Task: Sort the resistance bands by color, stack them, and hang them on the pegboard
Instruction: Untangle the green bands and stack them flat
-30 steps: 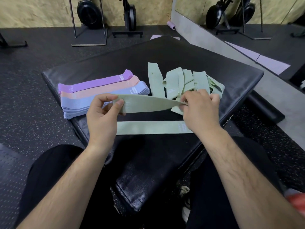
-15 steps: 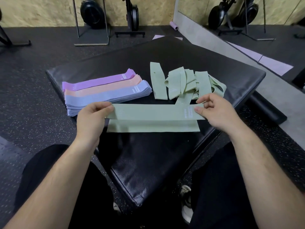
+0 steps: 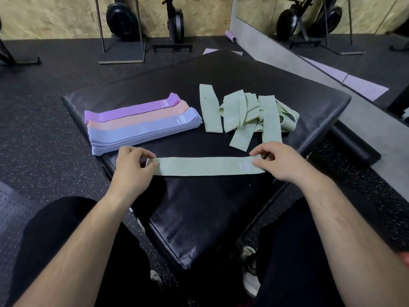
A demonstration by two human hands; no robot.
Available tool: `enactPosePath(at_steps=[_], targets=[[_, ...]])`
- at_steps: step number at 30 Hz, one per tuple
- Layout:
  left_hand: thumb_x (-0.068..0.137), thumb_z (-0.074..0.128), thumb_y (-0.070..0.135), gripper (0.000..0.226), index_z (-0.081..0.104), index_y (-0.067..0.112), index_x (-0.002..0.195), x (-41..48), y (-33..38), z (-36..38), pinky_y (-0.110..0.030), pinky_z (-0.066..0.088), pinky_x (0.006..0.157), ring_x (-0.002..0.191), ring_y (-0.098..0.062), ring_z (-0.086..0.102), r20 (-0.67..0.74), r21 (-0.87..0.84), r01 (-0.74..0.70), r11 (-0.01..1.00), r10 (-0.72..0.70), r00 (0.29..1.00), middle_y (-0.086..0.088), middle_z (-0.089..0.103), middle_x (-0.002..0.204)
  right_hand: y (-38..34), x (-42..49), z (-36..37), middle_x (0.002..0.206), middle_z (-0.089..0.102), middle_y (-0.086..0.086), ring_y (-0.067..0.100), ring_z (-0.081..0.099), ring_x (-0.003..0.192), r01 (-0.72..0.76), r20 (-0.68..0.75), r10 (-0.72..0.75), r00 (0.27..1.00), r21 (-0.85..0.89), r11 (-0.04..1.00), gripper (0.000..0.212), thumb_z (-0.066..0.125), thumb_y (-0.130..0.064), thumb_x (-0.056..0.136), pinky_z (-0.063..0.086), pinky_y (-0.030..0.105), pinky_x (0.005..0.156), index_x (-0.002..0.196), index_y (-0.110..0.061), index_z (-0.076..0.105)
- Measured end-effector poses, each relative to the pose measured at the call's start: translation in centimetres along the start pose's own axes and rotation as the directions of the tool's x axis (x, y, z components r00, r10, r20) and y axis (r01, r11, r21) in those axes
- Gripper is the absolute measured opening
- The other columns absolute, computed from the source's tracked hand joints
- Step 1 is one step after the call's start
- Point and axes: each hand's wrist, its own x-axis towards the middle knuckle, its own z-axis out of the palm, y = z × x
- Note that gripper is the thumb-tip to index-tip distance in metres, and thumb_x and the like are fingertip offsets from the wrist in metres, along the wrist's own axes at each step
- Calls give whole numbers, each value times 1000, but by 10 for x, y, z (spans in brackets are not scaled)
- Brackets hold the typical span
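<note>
A flat green band [image 3: 203,166] lies across the near part of the black padded mat [image 3: 221,218], laid on another green band beneath it. My left hand [image 3: 130,169] pinches its left end. My right hand [image 3: 278,162] pinches its right end near the printed label. Behind, a loose pile of green bands [image 3: 247,111] lies tangled. To the left sit three neat stacks side by side: purple [image 3: 132,110], peach [image 3: 141,118] and blue [image 3: 141,131].
The mat's near corner points at my knees. Rubber gym floor surrounds it, with a metal stand [image 3: 121,56] and weight plates [image 3: 120,21] at the back wall. A mirror [image 3: 332,29] stands at the back right, with a purple roller [image 3: 230,36] beside it.
Both hands lowered the green band from the air and laid it flat on the green band lying on the mat, lining up its ends.
</note>
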Motion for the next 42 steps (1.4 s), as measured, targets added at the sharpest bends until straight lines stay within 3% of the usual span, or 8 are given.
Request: enactPosePath(at_steps=[4, 9, 11, 16, 21, 27, 37, 42], targets=[[87, 65, 32, 14, 68, 30, 100, -5, 2, 5, -39, 32, 102, 122, -16, 51, -1, 193, -253, 948, 258, 966, 11, 57, 122, 7, -3, -8, 119, 53, -20, 2, 57, 101, 42, 116, -46, 992, 35, 999, 39, 80, -32, 84, 51, 23, 81, 121, -37, 68], [85, 52, 70, 54, 63, 38, 127, -12, 14, 28, -33, 14, 116, 135, -5, 44, 265, 201, -478, 855, 422, 867, 18, 55, 137, 13, -2, -6, 130, 54, -24, 2, 50, 121, 74, 220, -63, 974, -44, 996, 48, 85, -30, 79, 44, 27, 101, 122, -42, 68], [86, 47, 71, 57, 67, 35, 126, -9, 16, 34, -34, 25, 113, 130, -9, 51, 302, 170, -505, 846, 443, 844, 16, 60, 133, 12, -1, -4, 129, 54, -22, 7, 52, 120, 87, 203, -71, 977, -70, 994, 44, 83, -29, 82, 48, 31, 99, 122, -40, 69], [88, 53, 62, 54, 75, 20, 114, 0, 16, 36, -48, 51, 95, 112, -22, 62, 309, 140, -542, 829, 483, 819, 5, 67, 121, 8, 0, -2, 129, 54, -18, 9, 47, 125, 122, 198, -83, 977, -192, 974, 43, 79, -34, 84, 37, 34, 111, 126, -37, 69], [89, 52, 60, 47, 69, 28, 119, -1, 23, 43, -47, 43, 104, 124, -14, 54, 327, 145, -534, 833, 469, 820, 11, 60, 130, 2, -1, 2, 122, 56, -22, 4, 40, 122, 110, 69, -100, 993, -160, 981, 31, 64, -53, 90, 34, 28, 106, 117, -40, 71], [92, 46, 54, 42, 70, 30, 117, 6, 49, 71, -39, 41, 103, 123, -9, 54, 296, 126, -541, 832, 489, 821, 15, 62, 128, -20, 18, 29, 111, 60, -12, 13, 57, 106, 9, -130, -39, 991, -218, 976, 28, 59, -42, 96, 52, 39, 91, 121, -32, 66], [95, 46, 48, 33, 71, 32, 108, 7, 53, 81, -28, 31, 92, 113, -6, 56, 285, 98, -539, 836, 495, 820, 20, 64, 114, -27, 41, 45, 114, 56, 0, 23, 52, 106, -63, -190, -25, 981, -446, 893, 26, 41, -30, 106, 41, 37, 89, 113, -18, 63], [97, 46, 47, 32, 71, 30, 110, 8, 54, 75, -33, 42, 92, 108, -6, 61, 239, 66, -514, 855, 486, 840, 20, 65, 111, -39, 35, 41, 107, 56, 4, 26, 54, 97, -71, -261, -29, 965, -365, 928, 25, 37, -26, 107, 45, 40, 85, 106, -12, 59]])
